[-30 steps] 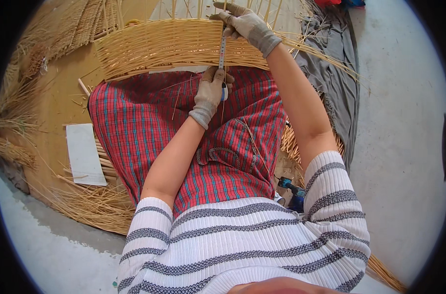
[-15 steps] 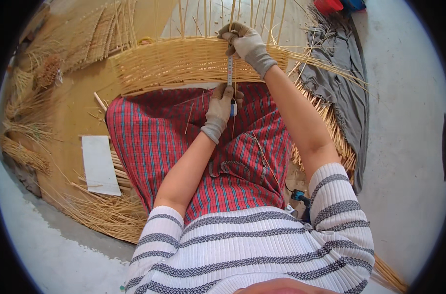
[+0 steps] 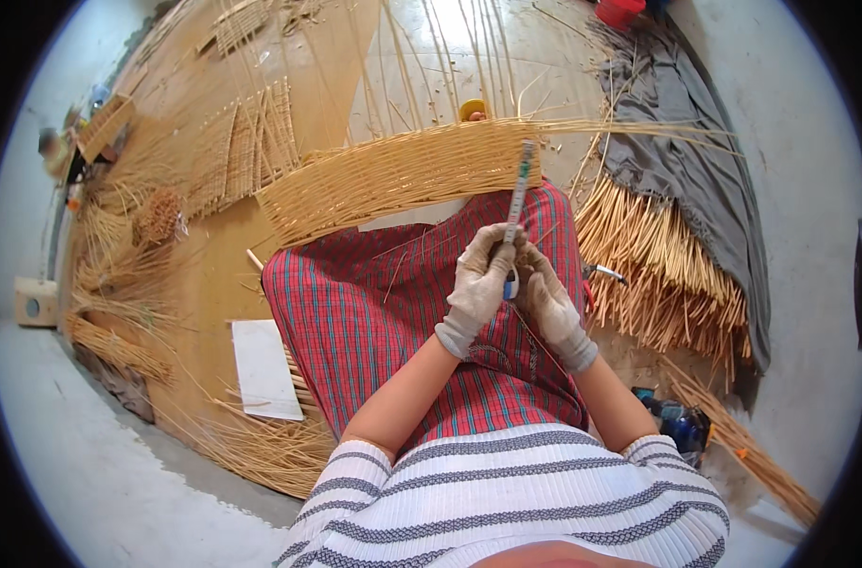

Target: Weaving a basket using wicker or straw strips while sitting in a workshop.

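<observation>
My gloved left hand [image 3: 480,284] is closed round a tape measure [image 3: 512,276], its case showing blue and white below my fingers. The tape blade [image 3: 518,194] sticks up away from me over the woven panel. My gloved right hand [image 3: 554,310] presses against the case from the right with its fingers bent; their tips are partly hidden. Beyond my knees stands a woven wicker panel [image 3: 403,177], long upright stakes rising from its far edge and loose strands trailing off to the right. A red checked cloth [image 3: 355,312] covers my lap.
At right, cut wicker rods [image 3: 668,260] lie under a grey cloth [image 3: 663,133], near pliers [image 3: 606,274] and a dark power tool [image 3: 682,424]. A white board [image 3: 265,369] and loose strands [image 3: 242,435] lie at left. A yellow round object [image 3: 472,110] sits behind the panel.
My right hand has left the panel's top edge and come down beside my left hand at the tape measure. The blade's far end is now free. My view has shifted left and widened ahead.
</observation>
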Demonstrator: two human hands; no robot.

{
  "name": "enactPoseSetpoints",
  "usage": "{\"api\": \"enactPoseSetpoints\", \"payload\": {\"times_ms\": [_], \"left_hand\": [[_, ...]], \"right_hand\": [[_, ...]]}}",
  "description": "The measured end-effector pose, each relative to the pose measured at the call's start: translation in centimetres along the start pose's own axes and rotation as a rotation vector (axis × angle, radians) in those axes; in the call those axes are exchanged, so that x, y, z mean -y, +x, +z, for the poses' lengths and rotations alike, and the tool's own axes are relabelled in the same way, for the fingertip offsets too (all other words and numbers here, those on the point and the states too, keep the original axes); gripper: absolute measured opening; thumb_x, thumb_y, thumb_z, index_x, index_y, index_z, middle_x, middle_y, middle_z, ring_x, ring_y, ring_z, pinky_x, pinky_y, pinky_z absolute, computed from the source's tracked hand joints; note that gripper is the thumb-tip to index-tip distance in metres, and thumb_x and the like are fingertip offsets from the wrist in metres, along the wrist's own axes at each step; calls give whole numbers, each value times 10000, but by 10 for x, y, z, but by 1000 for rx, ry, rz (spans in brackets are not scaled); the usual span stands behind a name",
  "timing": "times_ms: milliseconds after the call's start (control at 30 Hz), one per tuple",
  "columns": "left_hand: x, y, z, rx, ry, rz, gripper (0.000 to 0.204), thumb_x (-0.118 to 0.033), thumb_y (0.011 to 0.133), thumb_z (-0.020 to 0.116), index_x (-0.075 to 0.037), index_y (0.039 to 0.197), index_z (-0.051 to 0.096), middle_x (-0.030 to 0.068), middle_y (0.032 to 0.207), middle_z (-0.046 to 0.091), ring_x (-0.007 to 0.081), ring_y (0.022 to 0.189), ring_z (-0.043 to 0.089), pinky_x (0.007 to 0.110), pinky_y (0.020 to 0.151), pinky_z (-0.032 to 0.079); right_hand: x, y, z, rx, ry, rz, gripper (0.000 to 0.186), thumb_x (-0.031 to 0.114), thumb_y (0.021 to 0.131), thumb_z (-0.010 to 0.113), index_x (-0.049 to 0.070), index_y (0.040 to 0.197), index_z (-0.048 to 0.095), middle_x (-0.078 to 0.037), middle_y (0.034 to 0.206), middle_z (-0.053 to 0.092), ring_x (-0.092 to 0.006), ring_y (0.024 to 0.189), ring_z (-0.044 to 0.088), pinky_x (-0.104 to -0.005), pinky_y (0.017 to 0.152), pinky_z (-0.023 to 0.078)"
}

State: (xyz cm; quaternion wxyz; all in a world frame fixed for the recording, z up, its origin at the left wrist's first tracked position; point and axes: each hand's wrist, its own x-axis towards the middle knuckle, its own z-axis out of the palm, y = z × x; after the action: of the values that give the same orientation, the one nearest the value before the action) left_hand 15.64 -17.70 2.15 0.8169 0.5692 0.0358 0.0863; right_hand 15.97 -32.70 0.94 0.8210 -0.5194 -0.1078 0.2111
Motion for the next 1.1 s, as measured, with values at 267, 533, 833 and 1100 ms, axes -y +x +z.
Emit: {"api": "enactPoseSetpoints", "payload": {"times_ms": [267, 533, 833, 1100], "left_hand": [[-44, 69, 24, 195, 303, 175, 388, -324, 1107, 612, 6, 1301, 674, 63, 1151, 711, 152, 1125, 646, 327, 1023, 514], [-39, 211, 18, 20, 1867, 372, 698, -636, 897, 727, -121, 1363, 660, 140, 1297, 715, 362, 1222, 680, 499, 1050, 508], [-91, 217, -20, -97, 1342, 242, 509, -469, 796, 895, -82, 1111, 792, 118, 966, 789, 303, 915, 750, 408, 839, 568], [-205, 97, -108, -392, 611, 478, 405, -425, 948, 821, -26, 931, 757, 1, 804, 698, 84, 768, 610, 284, 706, 492]], "right_hand": [[53, -33, -4, -36, -73, 169, 501, 373, 1111, 562, 83, 1514, 496, -13, 1080, 662, -114, 924, 640, -276, 781, 543], [99, -72, -26, 441, -1196, 427, 505, 499, 977, 736, 117, 1307, 714, -88, 1048, 799, -175, 985, 771, -321, 881, 587], [70, -96, -37, -58, -267, 591, 256, 258, 1037, 698, 90, 1216, 769, -17, 939, 759, -80, 709, 671, -248, 638, 545], [52, -36, -121, -773, -197, 112, 737, 577, 1021, 653, 93, 1549, 480, -147, 1437, 648, -263, 1151, 726, -313, 773, 593]]}}
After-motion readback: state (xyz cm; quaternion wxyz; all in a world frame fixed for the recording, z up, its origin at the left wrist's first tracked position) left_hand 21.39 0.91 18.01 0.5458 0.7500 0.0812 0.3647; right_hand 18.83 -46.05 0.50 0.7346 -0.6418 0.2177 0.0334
